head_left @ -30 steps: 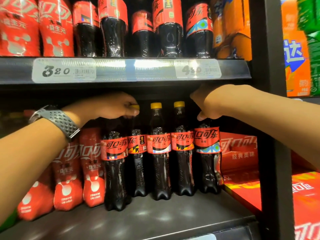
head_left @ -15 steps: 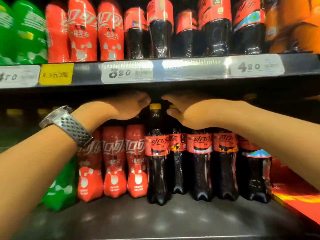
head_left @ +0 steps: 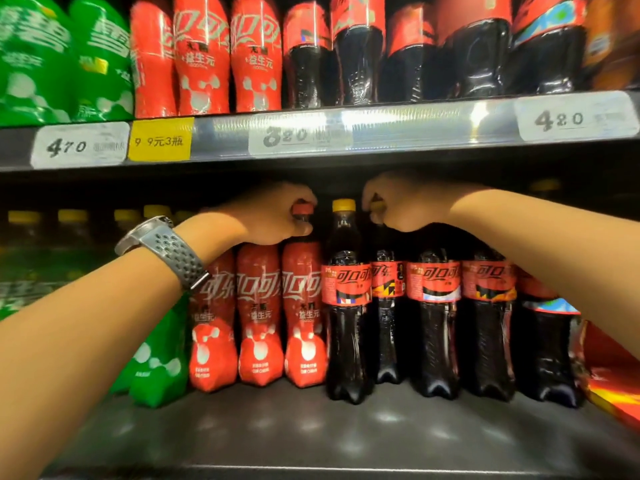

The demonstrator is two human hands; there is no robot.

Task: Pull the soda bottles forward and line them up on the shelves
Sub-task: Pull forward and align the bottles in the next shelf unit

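Gripping the red cap of a red-wrapped bottle with the left hand, curling the right hand round the yellow cap of a set-back dark cola bottle.

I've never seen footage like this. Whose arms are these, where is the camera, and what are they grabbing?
No machine here: a person wears one wide-angle camera on the head, so you look along their own arms at a shop's lower shelf. The left hand, beyond a wristwatch, grips the red cap of a red-wrapped bottle. The right hand pinches the yellow cap of a dark cola bottle set behind its neighbours. Other soda bottles stand in rows there; more stand above the price tags.
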